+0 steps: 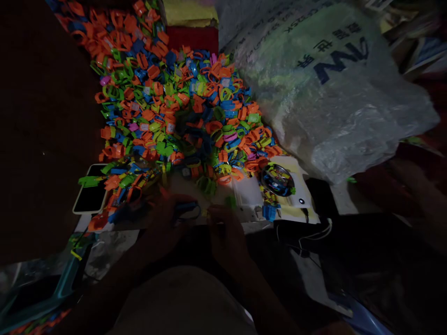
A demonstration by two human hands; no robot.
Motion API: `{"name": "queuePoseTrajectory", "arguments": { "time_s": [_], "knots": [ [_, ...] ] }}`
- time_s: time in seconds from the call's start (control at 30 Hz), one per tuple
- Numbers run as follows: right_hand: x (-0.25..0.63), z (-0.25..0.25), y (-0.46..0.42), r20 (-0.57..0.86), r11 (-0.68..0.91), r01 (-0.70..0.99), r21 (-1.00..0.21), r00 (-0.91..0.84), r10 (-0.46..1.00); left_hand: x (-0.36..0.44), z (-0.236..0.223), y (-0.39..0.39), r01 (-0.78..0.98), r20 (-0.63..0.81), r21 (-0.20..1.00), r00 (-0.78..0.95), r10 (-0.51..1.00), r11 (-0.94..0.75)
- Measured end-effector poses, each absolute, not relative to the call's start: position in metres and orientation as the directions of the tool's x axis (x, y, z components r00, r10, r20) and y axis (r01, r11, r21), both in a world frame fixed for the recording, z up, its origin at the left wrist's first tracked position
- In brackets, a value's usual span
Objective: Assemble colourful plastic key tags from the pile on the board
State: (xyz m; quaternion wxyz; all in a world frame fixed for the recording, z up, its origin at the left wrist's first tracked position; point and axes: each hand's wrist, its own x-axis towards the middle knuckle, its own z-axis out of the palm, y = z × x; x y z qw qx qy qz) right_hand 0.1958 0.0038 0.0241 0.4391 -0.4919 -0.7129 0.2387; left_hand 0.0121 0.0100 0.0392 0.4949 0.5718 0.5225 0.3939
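Observation:
My left hand (171, 221) is closed around a dark blue toy watch (190, 209) whose strap forms a loop. Just to its right, my right hand (223, 228) has its fingers curled together near the table's front edge; a tiny yellowish bit shows by the fingertips, but the dim light hides what it is. Beyond both hands spreads a large heap of orange, green and blue plastic toy watches (157, 111). A green toy watch (206, 185) lies in front of the heap, close to my fingers.
A phone (90, 197) lies at the left with a green piece on it. To the right, a round metal bowl (292, 184) holds small colourful parts, beside a white device (300, 190) with a cable. A big printed plastic bag (335, 107) stands behind. Another person's arm (412, 181) shows at far right.

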Motion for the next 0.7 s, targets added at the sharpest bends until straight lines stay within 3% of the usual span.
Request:
{"name": "queuePoseTrajectory", "arguments": {
  "time_s": [0.33,0.47,0.6,0.7],
  "knots": [
    [0.2,0.036,0.002,0.379,0.464,0.547,-0.696,-0.269,0.885,0.011,0.037,0.005,0.231,-0.067,0.972,0.143,0.987,0.033],
    [0.197,0.04,0.001,0.33,0.495,0.686,-0.533,-0.37,0.868,0.013,0.034,0.005,0.265,-0.107,0.961,0.11,0.988,0.074],
    [0.194,0.039,0.002,0.155,0.451,0.834,-0.319,-0.423,0.893,0.014,0.024,0.003,0.315,-0.126,0.945,0.107,0.986,0.087],
    [0.194,0.036,0.002,0.061,0.487,0.83,-0.271,-0.49,0.869,0.012,0.015,0.0,0.319,-0.169,0.942,0.177,0.97,0.106]
  ]
}}
